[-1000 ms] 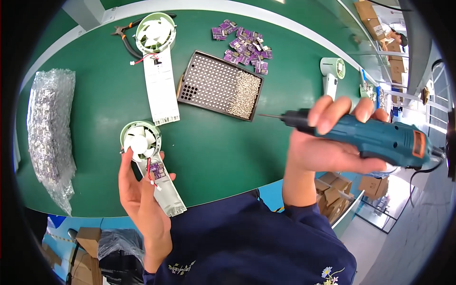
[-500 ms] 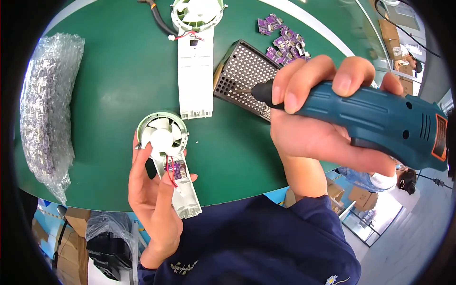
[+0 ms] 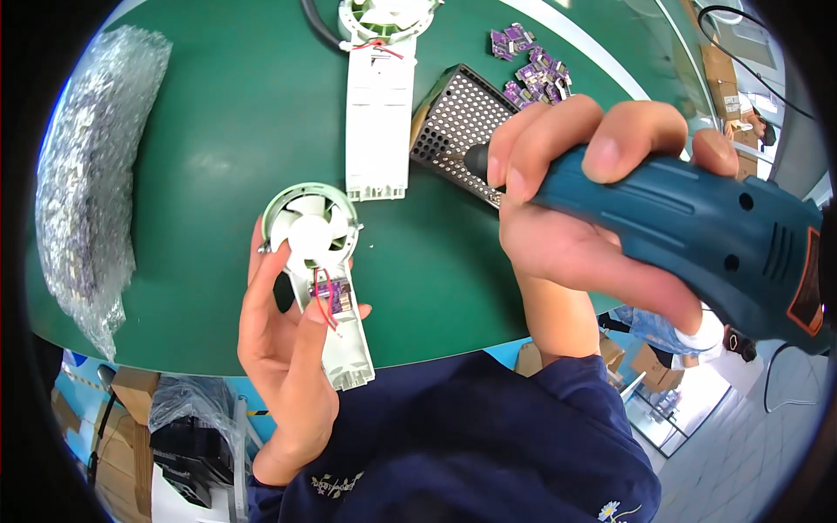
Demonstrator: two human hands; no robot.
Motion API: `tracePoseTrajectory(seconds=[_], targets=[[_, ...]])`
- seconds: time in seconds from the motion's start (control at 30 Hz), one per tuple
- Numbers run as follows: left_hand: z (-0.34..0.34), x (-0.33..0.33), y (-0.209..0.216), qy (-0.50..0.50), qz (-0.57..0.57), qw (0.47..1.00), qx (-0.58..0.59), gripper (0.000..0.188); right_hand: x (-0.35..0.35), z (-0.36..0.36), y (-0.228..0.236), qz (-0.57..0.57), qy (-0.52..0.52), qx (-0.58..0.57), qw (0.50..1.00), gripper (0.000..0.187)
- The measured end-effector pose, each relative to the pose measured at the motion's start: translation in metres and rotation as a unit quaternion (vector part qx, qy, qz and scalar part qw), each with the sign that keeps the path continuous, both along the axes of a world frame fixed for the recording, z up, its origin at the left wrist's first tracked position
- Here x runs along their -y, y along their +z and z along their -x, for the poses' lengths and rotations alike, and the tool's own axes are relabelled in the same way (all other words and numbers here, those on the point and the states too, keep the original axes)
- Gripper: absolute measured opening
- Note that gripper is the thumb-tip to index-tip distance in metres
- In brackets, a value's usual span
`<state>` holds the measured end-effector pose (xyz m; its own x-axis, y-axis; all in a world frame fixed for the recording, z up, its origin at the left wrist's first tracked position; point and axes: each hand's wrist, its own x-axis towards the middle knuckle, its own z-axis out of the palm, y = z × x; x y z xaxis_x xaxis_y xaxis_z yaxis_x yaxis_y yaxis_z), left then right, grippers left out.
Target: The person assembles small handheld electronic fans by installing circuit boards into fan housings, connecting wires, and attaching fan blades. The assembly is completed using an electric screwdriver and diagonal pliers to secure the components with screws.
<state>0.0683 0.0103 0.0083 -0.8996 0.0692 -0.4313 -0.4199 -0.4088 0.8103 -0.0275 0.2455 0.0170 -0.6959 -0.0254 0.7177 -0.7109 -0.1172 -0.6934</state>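
My left hand (image 3: 283, 349) grips a white fan housing (image 3: 349, 353) near the table's front edge. Its round fan (image 3: 310, 231) points away from me. Inside the housing sits a small purple circuit board (image 3: 336, 295), with red wires and a small plug over it. My right hand (image 3: 584, 183) is wrapped round a teal electric screwdriver (image 3: 697, 227). The tool's black nose lies over a black screw tray (image 3: 471, 109) with rows of light round spots, some of them dark. Its tip cannot be made out clearly against the tray.
A second white fan housing (image 3: 379, 131) lies farther back, beside a dark tool handle (image 3: 321, 24). Loose purple boards (image 3: 540, 77) are heaped behind the tray. On the left lies a bubble-wrapped bundle (image 3: 96, 183). Another person's sleeve (image 3: 649, 329) shows at the right, near cardboard boxes (image 3: 656, 370).
The table and its things have shifted slightly in the view. The screwdriver's nose now points lower into the tray, and its rear end has dropped. My left hand keeps its hold on the housing.
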Motion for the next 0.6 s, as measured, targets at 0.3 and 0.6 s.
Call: tracePoseTrajectory(seconds=[0.3, 0.6], targets=[[0.001, -0.001, -0.004, 0.023, -0.033, 0.999, -0.014, 0.045, 0.029, -0.030, 0.051, 0.053, -0.003, -0.012, 0.999, 0.083], [-0.001, -0.001, -0.011, 0.020, -0.024, 0.998, -0.060, 0.047, 0.084, -0.073, 0.050, 0.056, 0.067, 0.056, 0.995, 0.069]])
